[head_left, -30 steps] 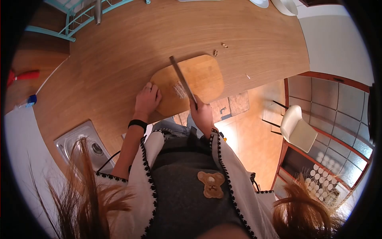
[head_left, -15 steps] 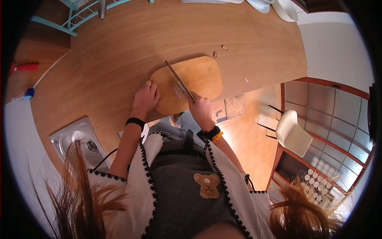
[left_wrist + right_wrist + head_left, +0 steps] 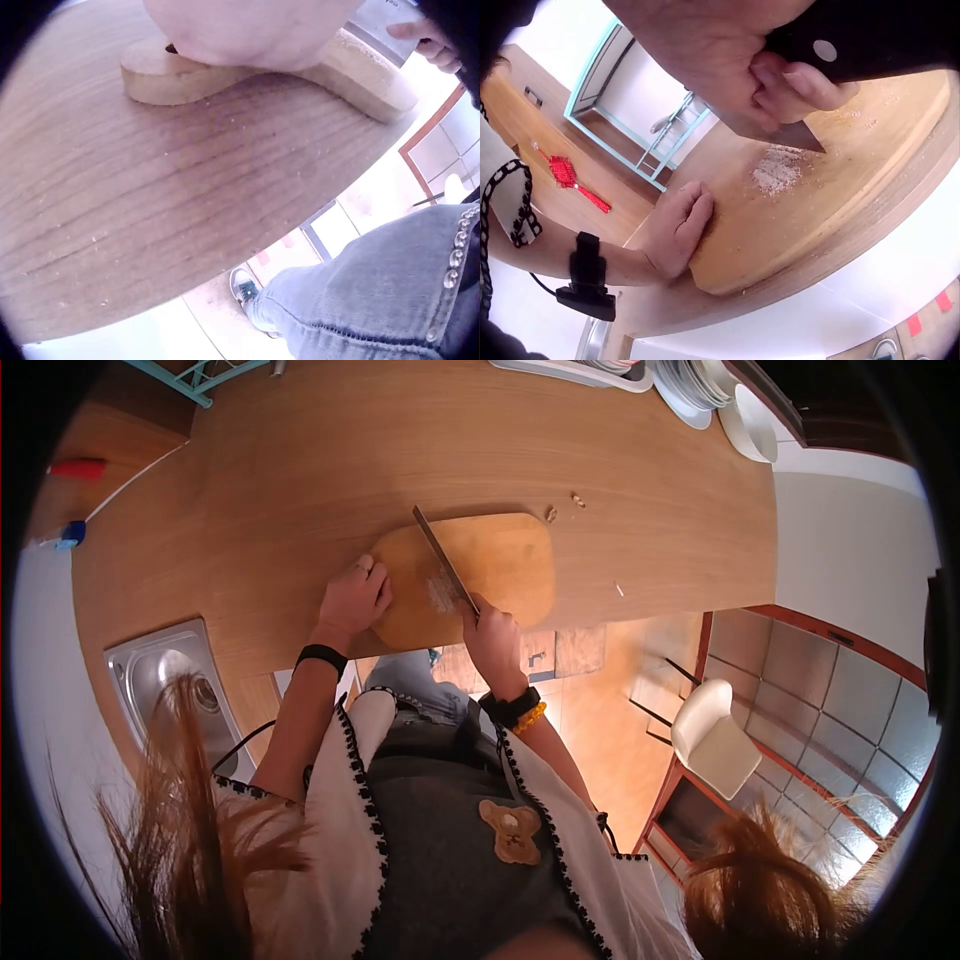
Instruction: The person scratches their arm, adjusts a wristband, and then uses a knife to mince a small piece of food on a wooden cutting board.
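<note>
A wooden cutting board [image 3: 515, 575] lies on the counter. My right hand [image 3: 492, 645] grips the black handle of a broad-bladed knife [image 3: 440, 550], whose blade slants across the board, low beside a small heap of pale, finely chopped crumbs [image 3: 776, 171]. In the right wrist view the fingers [image 3: 802, 86] curl round the handle, and part of the blade [image 3: 802, 137] shows below them. My left hand [image 3: 357, 598] holds the board's left end, fingers curled at its edge. In the left wrist view this hand [image 3: 247, 30] covers part of the board's curved end [image 3: 161, 82].
Two small brown pieces [image 3: 551, 515] and a white sliver [image 3: 619, 589] lie beyond the board. Stacked plates [image 3: 690, 390] and a white bowl [image 3: 748, 425] stand at the back right. A steel sink [image 3: 165, 670] is at left, a chair [image 3: 715, 735] at right.
The knife was blurred and its blade looked broader one second ago; now it appears thinner and sharper, still beside the crumbs. The head view has shifted. My left hand stays at the board's end.
</note>
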Available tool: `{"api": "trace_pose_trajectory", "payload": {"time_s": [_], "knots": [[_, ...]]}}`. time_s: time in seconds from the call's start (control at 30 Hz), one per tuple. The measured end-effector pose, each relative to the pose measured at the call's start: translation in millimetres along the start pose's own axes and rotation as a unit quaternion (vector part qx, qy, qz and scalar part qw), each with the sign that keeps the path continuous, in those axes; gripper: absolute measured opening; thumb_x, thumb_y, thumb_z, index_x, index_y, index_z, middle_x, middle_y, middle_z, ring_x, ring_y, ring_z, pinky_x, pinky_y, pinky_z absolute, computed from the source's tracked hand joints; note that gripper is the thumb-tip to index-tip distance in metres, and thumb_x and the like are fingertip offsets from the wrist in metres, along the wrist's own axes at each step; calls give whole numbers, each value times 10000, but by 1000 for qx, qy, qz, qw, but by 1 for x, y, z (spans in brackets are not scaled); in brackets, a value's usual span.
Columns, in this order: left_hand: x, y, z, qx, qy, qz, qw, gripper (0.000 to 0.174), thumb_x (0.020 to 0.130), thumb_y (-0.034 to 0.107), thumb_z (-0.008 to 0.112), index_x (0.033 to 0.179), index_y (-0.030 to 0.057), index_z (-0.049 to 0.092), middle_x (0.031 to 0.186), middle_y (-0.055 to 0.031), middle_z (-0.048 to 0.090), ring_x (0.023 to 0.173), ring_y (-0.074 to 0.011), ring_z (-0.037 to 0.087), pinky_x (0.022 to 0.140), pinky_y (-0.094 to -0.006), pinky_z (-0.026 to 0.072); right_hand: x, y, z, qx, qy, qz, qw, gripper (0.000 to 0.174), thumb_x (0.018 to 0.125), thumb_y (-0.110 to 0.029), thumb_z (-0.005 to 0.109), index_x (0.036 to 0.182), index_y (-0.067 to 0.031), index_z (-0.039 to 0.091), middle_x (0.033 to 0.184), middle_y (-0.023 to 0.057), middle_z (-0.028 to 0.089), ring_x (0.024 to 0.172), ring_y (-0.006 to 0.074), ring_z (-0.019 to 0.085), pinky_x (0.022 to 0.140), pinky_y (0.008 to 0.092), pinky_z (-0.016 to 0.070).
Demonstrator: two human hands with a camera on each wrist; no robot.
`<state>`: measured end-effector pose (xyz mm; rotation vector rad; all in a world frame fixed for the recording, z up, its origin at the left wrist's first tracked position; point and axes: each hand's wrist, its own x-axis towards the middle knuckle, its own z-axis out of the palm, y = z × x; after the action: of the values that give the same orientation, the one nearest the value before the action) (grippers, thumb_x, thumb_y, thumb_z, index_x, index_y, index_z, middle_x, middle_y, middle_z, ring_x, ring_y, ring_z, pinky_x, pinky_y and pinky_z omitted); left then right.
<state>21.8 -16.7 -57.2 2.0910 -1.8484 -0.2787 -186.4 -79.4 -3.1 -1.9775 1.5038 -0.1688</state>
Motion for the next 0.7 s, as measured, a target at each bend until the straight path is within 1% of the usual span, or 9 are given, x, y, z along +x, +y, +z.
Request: {"api": "trace_pose_trajectory", "payload": {"time_s": [0.03, 0.13, 0.23, 0.33, 0.43, 0.5, 0.57, 0.63, 0.7], "knots": [[3, -2, 0, -8, 5, 16, 1000, 141, 800, 190, 579, 790, 91, 479, 781, -99, 484, 671, -282, 573, 543, -399, 488, 2, -1, 2, 2, -1, -4, 1000, 209, 890, -258, 550, 956, -83, 643, 666, 208, 596, 654, 405, 598, 550, 459, 478], [3, -3, 0, -17, 19, 21, 999, 136, 797, 185, 577, 789, 92, 478, 777, -97, 481, 676, -277, 572, 538, -396, 488, 0, -3, 7, 1, -7, 4, 1000, 210, 892, -254, 546, 950, -74, 638, 665, 209, 595, 650, 410, 595, 549, 462, 476], [3, -5, 1, -11, 15, 24, 1000, 131, 794, 180, 575, 789, 92, 477, 777, -96, 481, 681, -274, 572, 536, -395, 489, 0, -7, 6, 10, -8, -27, 1000, 211, 894, -248, 539, 961, -71, 631, 657, 210, 594, 639, 412, 591, 546, 463, 475], [0, -2, 2, 1, -2, 0, 1000, 131, 791, 178, 576, 789, 92, 477, 781, -96, 480, 695, -272, 574, 541, -397, 491, -8, -8, 2, -4, -48, 5, 999, 216, 894, -243, 536, 978, -64, 626, 659, 217, 593, 640, 413, 592, 552, 466, 478], [2, -5, 1, -5, 9, 21, 1000, 133, 788, 176, 577, 791, 90, 477, 792, -98, 483, 711, -271, 573, 549, -396, 495, -5, -9, 5, 6, -34, -7, 999, 225, 893, -246, 537, 989, -60, 622, 655, 220, 590, 637, 412, 592, 549, 471, 475], [0, -2, 1, -6, 6, 12, 1000, 133, 787, 174, 579, 793, 88, 477, 799, -98, 485, 718, -270, 574, 551, -394, 495, -8, -6, 9, -27, -35, -26, 999, 223, 892, -241, 541, 989, -58, 623, 659, 220, 592, 643, 412, 593, 554, 477, 475], [3, -2, 1, -5, 10, 8, 1000, 133, 785, 171, 580, 795, 87, 478, 806, -98, 487, 725, -268, 575, 553, -392, 496, -9, -5, 8, -22, -31, -29, 999, 218, 892, -237, 543, 989, -60, 625, 661, 220, 594, 644, 412, 593, 555, 476, 476], [1, -4, 1, -12, 21, 17, 1000, 129, 783, 170, 580, 803, 89, 481, 816, -97, 491, 730, -265, 578, 558, -388, 498, -9, -8, 7, -13, -34, -32, 999, 213, 891, -233, 546, 990, -62, 626, 663, 219, 596, 646, 413, 594, 555, 476, 477], [-2, -4, 2, -11, 16, 13, 1000, 129, 782, 171, 581, 807, 91, 482, 818, -96, 491, 734, -262, 581, 558, -386, 499, -12, -10, 5, -14, -41, -9, 999, 206, 889, -230, 551, 992, -68, 629, 665, 219, 597, 647, 412, 596, 555, 475, 481]]}}
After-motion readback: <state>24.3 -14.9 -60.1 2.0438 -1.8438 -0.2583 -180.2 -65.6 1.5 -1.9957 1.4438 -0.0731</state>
